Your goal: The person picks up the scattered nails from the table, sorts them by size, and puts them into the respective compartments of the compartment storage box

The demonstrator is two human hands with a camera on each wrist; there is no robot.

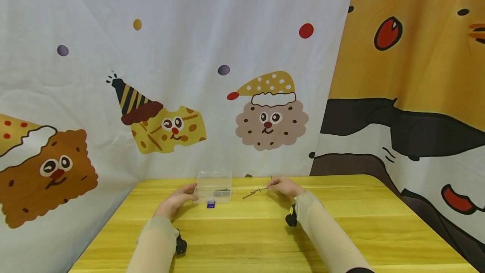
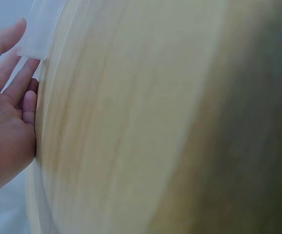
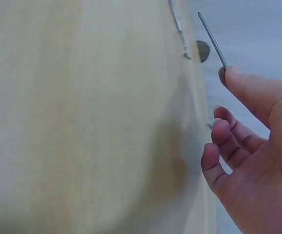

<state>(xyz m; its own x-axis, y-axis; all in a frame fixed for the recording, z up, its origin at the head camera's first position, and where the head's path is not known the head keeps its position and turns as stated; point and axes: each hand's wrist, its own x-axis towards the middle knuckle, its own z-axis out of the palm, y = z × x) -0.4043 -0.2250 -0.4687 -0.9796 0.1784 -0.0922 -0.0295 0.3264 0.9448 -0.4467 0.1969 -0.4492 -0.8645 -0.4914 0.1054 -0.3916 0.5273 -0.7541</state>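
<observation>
Near the table's far edge [image 1: 333, 181], a nail [image 3: 213, 40] pinched by right hand [image 1: 286, 186] is aimed leftward, toward box [image 1: 222, 200] and loose, empty left hand [image 1: 179, 199]

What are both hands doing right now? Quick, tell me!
Left hand: open, fingers touching the side of the clear box.
Right hand: closed, pinching a thin pointed metal piece.

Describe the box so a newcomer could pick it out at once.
Start at the wooden table and go towards its far edge, below the printed curtain. There the left hand is at the left side of the box. It is see-through, with a small blue patch at its near side, unlike the thin metal pieces to its right.
</observation>
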